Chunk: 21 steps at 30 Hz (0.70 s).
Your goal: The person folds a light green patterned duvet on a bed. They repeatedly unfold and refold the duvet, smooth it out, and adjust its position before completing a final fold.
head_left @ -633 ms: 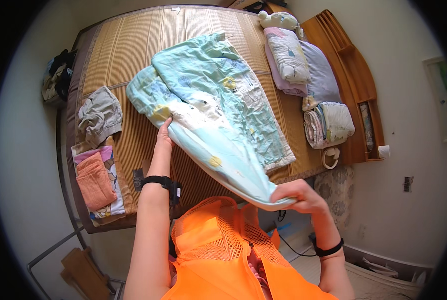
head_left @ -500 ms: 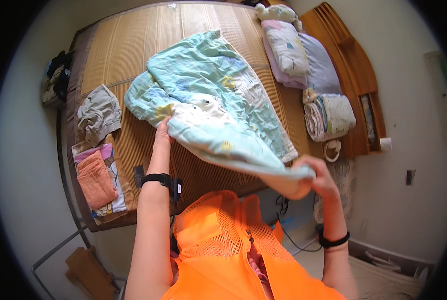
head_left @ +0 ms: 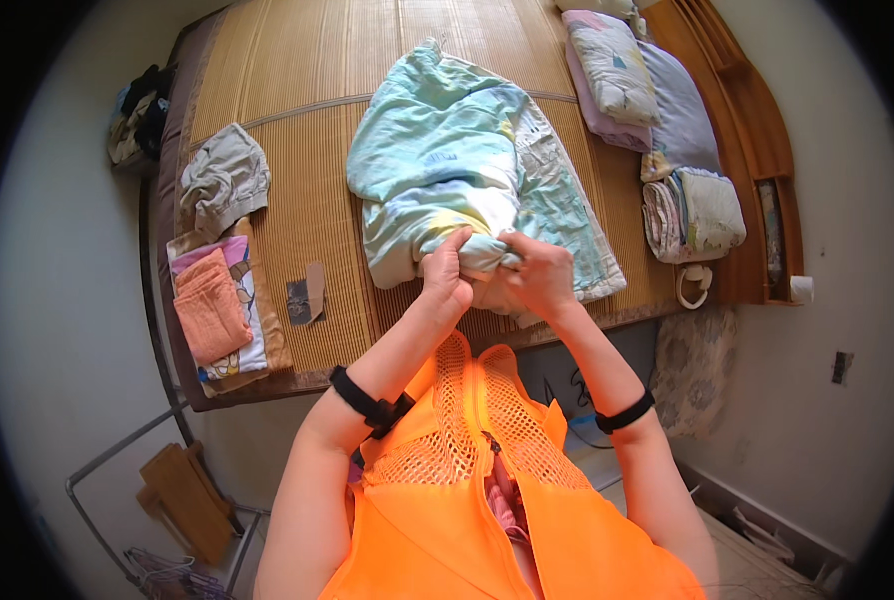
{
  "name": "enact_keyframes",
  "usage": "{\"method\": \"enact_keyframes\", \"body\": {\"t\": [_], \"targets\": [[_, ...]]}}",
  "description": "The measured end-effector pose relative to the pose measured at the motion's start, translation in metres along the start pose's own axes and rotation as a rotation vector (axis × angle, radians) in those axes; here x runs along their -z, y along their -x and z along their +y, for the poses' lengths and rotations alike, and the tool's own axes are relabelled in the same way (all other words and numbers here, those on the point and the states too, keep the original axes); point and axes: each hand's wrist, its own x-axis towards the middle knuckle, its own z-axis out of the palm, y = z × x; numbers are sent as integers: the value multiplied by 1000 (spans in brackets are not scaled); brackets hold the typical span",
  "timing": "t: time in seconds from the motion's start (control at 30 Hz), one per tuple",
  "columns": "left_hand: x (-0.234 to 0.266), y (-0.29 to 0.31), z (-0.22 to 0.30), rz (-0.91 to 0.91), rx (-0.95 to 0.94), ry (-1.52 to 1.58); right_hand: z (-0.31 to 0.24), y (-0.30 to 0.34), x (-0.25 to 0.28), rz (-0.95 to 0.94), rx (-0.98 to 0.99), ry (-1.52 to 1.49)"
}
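A light turquoise quilt (head_left: 437, 150) with white and yellow patches lies rumpled on the bamboo mat of the bed. Its near edge is bunched up between my two hands, which are close together. My left hand (head_left: 447, 270) grips the bunched cloth by a yellow patch, thumb on top. Just to its right my right hand (head_left: 539, 272) is closed on the same edge, its fingertips partly hidden in the folds. At the right the quilt's paler side stretches flat toward the bed's near edge.
On the mat (head_left: 302, 220) at left lie a grey crumpled garment (head_left: 225, 180) and a folded orange cloth (head_left: 210, 310) on a patterned one. Folded bedding (head_left: 692, 215) and a pillow (head_left: 612, 75) line the wooden headboard (head_left: 737, 110) at right. A clothes rack (head_left: 117, 450) stands lower left.
My right hand has swung left and forward with its edge of the quilt, coming beside my left hand. The quilt's near part is drawn together and bunched; my left hand has shifted right.
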Motion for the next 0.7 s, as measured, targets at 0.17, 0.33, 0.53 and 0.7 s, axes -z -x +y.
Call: {"method": "enact_keyframes", "body": {"t": [0.17,0.33,0.53,0.7], "targets": [[48,-55,16,-55,45,95,-7,14,46,16,119,-98],[130,-112,57,-1,-147,187,-17,21,98,-88,124,-226],[192,-113,82,516,-331,-330,-7,19,147,-13,40,-432],[173,-98,42,-166,236,-332,9,11,150,8,5,-464]]}}
